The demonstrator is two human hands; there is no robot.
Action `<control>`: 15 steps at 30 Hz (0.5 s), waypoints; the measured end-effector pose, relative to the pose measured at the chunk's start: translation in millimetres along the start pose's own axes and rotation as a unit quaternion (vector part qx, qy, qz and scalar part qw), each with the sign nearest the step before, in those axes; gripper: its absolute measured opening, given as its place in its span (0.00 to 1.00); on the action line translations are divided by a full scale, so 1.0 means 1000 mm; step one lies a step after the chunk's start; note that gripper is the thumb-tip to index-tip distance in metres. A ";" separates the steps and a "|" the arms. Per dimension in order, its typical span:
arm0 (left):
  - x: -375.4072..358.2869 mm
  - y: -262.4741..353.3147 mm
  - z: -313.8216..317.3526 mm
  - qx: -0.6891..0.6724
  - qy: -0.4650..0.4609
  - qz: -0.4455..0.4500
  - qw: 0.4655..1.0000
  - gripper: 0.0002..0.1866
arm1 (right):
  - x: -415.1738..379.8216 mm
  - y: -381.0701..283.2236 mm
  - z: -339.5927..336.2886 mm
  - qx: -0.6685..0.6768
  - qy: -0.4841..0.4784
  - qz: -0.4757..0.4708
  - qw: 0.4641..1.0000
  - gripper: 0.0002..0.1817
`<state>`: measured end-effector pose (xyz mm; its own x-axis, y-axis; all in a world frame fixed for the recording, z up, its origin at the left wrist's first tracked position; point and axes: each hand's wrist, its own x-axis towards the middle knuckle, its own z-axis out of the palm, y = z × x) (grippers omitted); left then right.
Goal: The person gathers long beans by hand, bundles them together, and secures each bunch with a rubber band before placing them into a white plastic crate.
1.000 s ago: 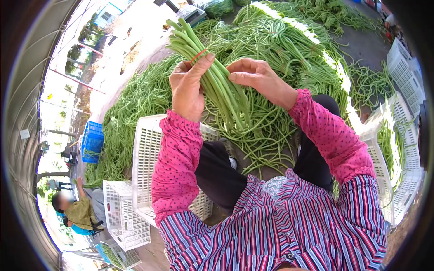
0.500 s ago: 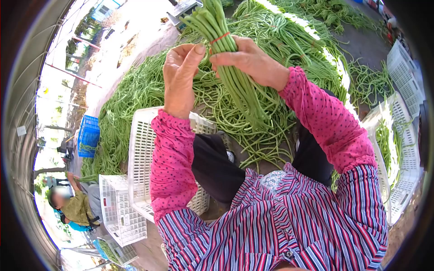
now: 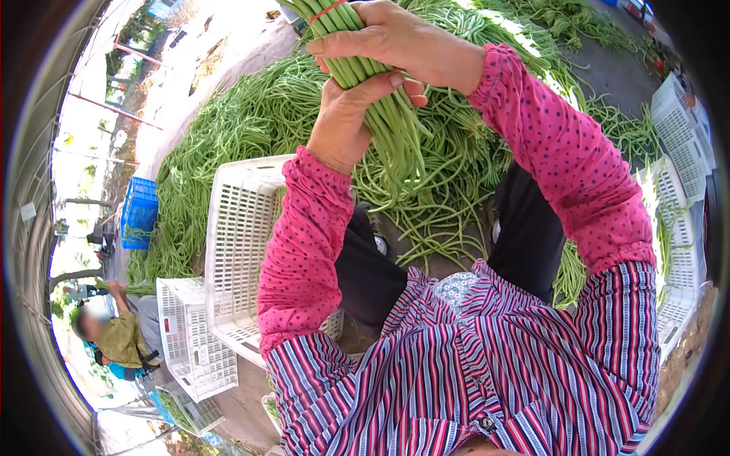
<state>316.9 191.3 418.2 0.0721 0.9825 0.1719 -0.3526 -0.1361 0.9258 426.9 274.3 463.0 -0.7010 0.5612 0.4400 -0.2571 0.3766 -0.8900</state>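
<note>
A bunch of long green beans (image 3: 391, 140) hangs in front of me, with a red rubber band (image 3: 327, 11) around its upper part. My right hand (image 3: 395, 44) is closed around the bunch just under the band. Lower down, my left hand (image 3: 350, 118) wraps around the same bunch, its thumb across the stems. The top of the bunch runs out of the picture. Beneath my hands spreads a big heap of loose long beans (image 3: 236, 121).
A white plastic crate (image 3: 243, 251) stands beside my left arm, with another white crate (image 3: 198, 342) behind it. Further left are a blue crate (image 3: 140, 213) and a seated person (image 3: 125, 334). White crates (image 3: 680, 258) with beans stand on the right.
My left hand has come off the side and closed around the bunch below my right hand. The bunch has moved up and left in view.
</note>
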 end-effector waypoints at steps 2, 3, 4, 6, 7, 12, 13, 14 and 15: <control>-0.004 0.003 -0.008 -0.020 0.034 -0.050 0.998 0.12 | 0.010 -0.005 -0.013 -0.241 -0.031 -0.014 0.970 0.22; -0.005 0.003 -0.017 0.000 0.057 -0.058 0.997 0.11 | 0.017 0.006 -0.021 -0.366 0.032 -0.109 0.924 0.20; -0.006 0.001 -0.027 -0.002 0.060 -0.059 0.996 0.11 | 0.011 0.003 -0.025 -0.364 0.029 -0.106 0.925 0.20; -0.008 -0.003 -0.042 -0.044 0.077 -0.073 0.993 0.11 | -0.006 -0.021 -0.029 -0.568 0.022 -0.255 0.782 0.21; -0.006 -0.003 -0.043 -0.062 0.084 -0.087 0.991 0.09 | -0.013 -0.033 -0.029 -0.634 -0.013 -0.301 0.713 0.28; -0.001 -0.004 -0.019 -0.073 -0.016 -0.063 0.995 0.07 | -0.003 -0.006 -0.022 -0.708 -0.100 -0.472 0.516 0.20; 0.000 -0.004 -0.015 -0.048 -0.043 -0.081 0.995 0.06 | 0.002 -0.007 -0.023 -0.686 -0.145 -0.484 0.524 0.14; 0.000 -0.006 -0.011 -0.024 -0.069 -0.099 0.992 0.06 | 0.005 -0.013 -0.023 -0.661 -0.189 -0.495 0.532 0.09; 0.000 -0.005 -0.009 -0.038 -0.072 -0.094 0.992 0.07 | 0.010 -0.022 -0.027 -0.666 -0.252 -0.456 0.534 0.05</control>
<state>310.6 193.2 410.9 0.2737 0.9606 0.0496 -0.3897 0.0636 0.9187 443.4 291.2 490.3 -0.8650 -0.4454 0.2310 -0.1778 0.7026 0.6890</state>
